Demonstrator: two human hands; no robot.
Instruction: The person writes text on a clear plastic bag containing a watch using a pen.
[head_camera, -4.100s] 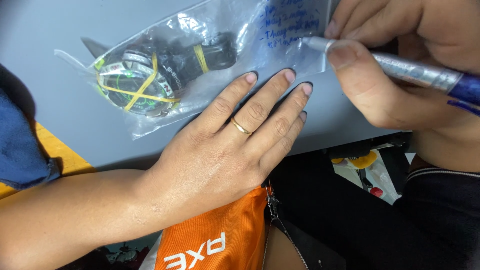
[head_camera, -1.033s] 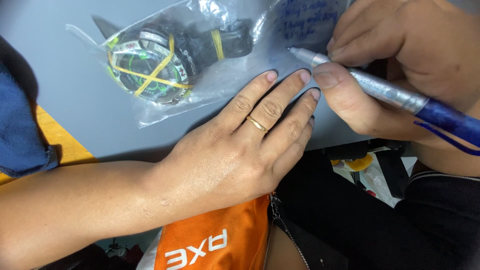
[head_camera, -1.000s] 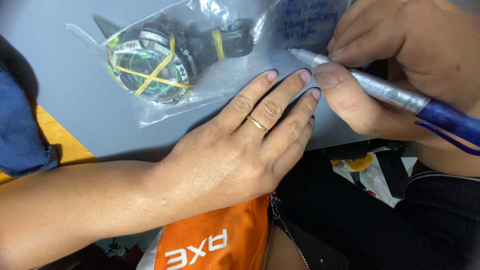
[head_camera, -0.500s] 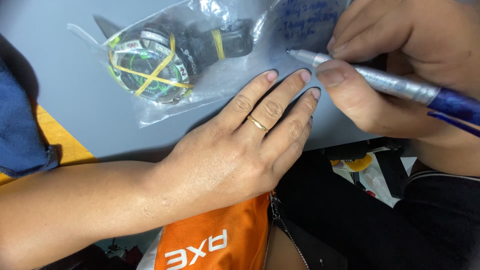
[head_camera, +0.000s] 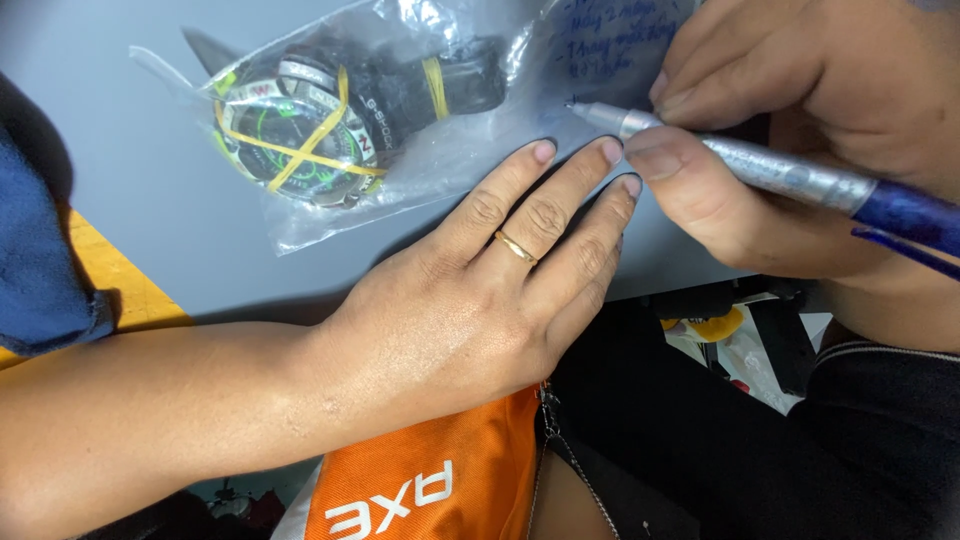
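Grey, smooth and matte, the surface (head_camera: 120, 170) carries a clear plastic bag (head_camera: 420, 170) at twelve o'clock; inside lies a black wristwatch bound with yellow rubber bands (head_camera: 320, 125). A yellow strip (head_camera: 120, 290) shows at nine o'clock, orange fabric (head_camera: 430, 480) at six. Since half a second ago, the pen tip has slid slightly left along the bag's white label (head_camera: 610, 45); the rest is unchanged. The left hand (head_camera: 480, 300) lies flat, fingers (head_camera: 560, 190) close together and outstretched, pinning the bag's lower edge. The right hand (head_camera: 800, 130), at two o'clock, has its fingers pinched around a silver-and-blue pen (head_camera: 780, 175).
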